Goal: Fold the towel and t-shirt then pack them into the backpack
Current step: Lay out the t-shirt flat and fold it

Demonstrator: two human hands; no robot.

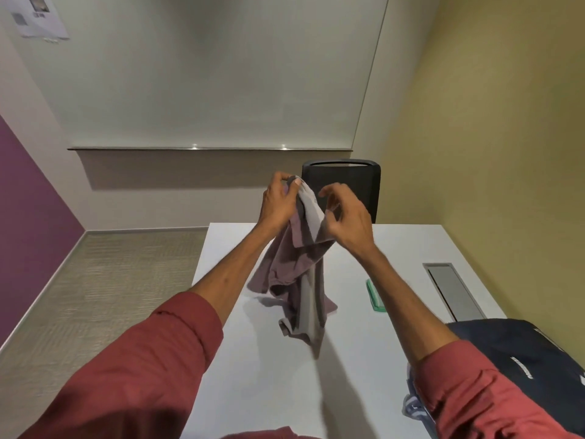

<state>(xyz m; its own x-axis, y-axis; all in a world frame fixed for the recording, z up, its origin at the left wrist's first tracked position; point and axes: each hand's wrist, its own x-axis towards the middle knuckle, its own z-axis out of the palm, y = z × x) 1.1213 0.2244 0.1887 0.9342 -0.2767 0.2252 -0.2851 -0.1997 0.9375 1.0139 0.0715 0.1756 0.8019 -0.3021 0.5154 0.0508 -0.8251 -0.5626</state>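
Left hand [278,202] gripping the top of the mauve t-shirt [297,264], thumb over the fabric. Right hand [348,217] just beside, fingers curled, pinching the same cloth. Hanging between them down toward the middle of the bench [253,375]. Green towel [373,296] near the right edge; dark backpack [522,359] at the near right corner.
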